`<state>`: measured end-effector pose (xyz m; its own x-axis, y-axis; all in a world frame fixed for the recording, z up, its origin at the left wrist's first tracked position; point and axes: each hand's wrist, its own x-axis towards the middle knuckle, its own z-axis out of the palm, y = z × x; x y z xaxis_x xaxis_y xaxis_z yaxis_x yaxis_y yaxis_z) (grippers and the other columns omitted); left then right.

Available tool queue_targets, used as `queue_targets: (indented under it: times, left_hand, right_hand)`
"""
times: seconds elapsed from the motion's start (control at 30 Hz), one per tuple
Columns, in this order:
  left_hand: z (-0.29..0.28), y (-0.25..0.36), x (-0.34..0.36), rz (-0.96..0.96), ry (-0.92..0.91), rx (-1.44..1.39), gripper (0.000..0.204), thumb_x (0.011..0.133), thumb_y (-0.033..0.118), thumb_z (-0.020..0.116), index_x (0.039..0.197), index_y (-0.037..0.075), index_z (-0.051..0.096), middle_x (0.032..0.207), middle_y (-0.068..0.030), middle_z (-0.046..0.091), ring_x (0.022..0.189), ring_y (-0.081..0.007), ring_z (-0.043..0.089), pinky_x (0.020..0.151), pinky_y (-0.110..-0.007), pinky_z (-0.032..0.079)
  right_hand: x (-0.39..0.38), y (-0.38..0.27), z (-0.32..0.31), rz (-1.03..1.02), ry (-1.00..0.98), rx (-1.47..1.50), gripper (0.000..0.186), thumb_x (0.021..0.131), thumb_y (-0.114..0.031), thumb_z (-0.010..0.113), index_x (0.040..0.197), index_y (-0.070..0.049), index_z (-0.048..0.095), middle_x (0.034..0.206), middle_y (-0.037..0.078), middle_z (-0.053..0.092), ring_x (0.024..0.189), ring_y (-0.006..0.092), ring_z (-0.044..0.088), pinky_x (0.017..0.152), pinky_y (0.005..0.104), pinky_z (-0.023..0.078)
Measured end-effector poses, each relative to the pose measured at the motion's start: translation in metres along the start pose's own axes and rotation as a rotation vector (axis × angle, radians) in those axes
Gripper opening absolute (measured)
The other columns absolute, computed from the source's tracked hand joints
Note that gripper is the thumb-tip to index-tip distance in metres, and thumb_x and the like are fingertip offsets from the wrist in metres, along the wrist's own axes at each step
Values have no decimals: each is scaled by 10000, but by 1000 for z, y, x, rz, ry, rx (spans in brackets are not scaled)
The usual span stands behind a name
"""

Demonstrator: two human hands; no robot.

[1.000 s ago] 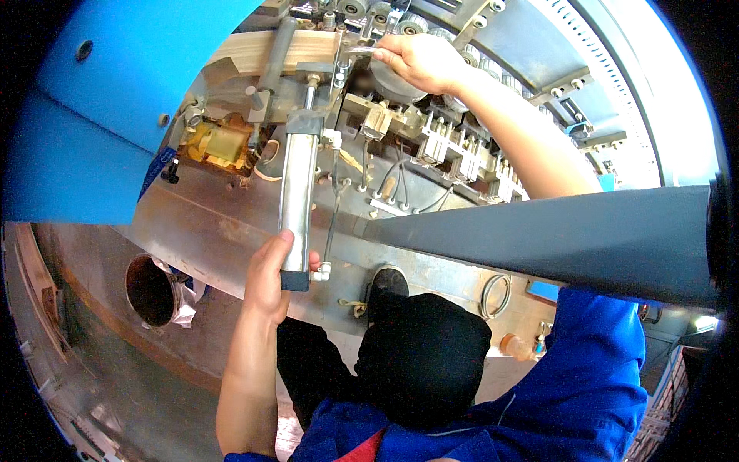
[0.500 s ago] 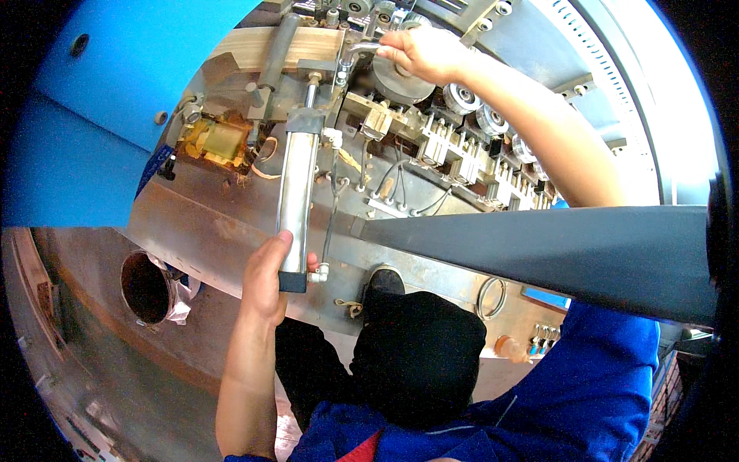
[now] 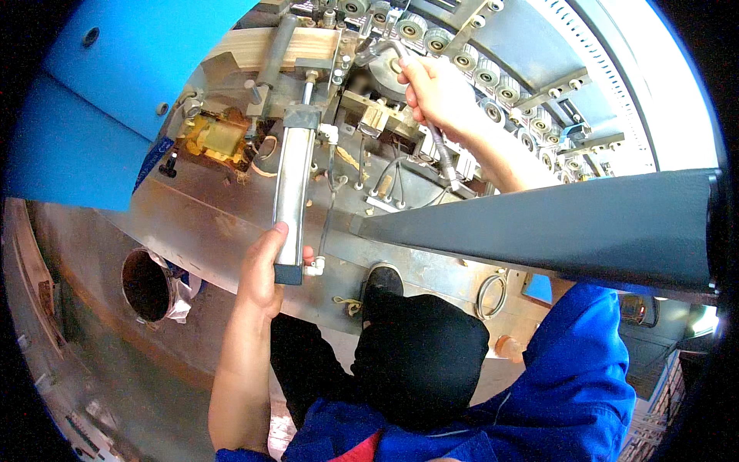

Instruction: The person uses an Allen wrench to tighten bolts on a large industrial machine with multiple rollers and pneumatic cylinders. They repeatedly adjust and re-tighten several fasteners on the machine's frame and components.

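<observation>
A silver pneumatic cylinder (image 3: 294, 181) stretches away from me, its rod end bolted at a metal bracket (image 3: 314, 66). Around its near, black-capped end my left hand (image 3: 265, 266) is wrapped, thumb on top. A white air fitting (image 3: 314, 266) sits beside those fingers. My right hand (image 3: 431, 92) is closed round a bent, L-shaped metal wrench (image 3: 443, 158). The wrench's bent end reaches left beside the bracket, over a round metal disc (image 3: 385, 77); whether it touches a bolt I cannot tell. Its straight shank sticks out below my palm toward the machine bed.
A thick dark-grey beam (image 3: 539, 227) crosses between me and my right forearm. Rows of rollers (image 3: 486, 73) line the far right. A blue cover (image 3: 85, 131) fills the upper left. Below it gapes a round duct opening (image 3: 146, 285). Thin air hoses (image 3: 331, 208) hang beside the cylinder.
My right hand has moved down and right from beside the bracket, and the wrench has turned so its shank shows below the hand. My left hand still grips the cylinder.
</observation>
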<state>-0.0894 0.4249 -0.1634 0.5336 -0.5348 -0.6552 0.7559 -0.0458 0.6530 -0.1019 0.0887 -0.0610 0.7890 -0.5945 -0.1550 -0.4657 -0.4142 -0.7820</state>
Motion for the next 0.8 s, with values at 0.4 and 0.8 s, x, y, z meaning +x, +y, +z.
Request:
queue_targets:
  times: [0.4,0.8]
  left_hand:
    - [7,3,-2,2,-2,-39,449,1014,398,604,1202,-9,576,911,-159,704,761,-233,718,672,-395,619]
    - [5,2,1,4,-6,-30,451,1015,388,607,1203,-21,577,918,-149,699,769,-238,717,684,-381,613]
  right_hand:
    - [58,13,-33,-702,-55,-830,368,1069,-408,455,978,-80,595,833,199,662,852,441,650,742,520,507]
    - [101,-11,-49,-876,-240,-984,367,1079,-441,424,1126,-114,584,954,210,679,930,433,653,807,528,526]
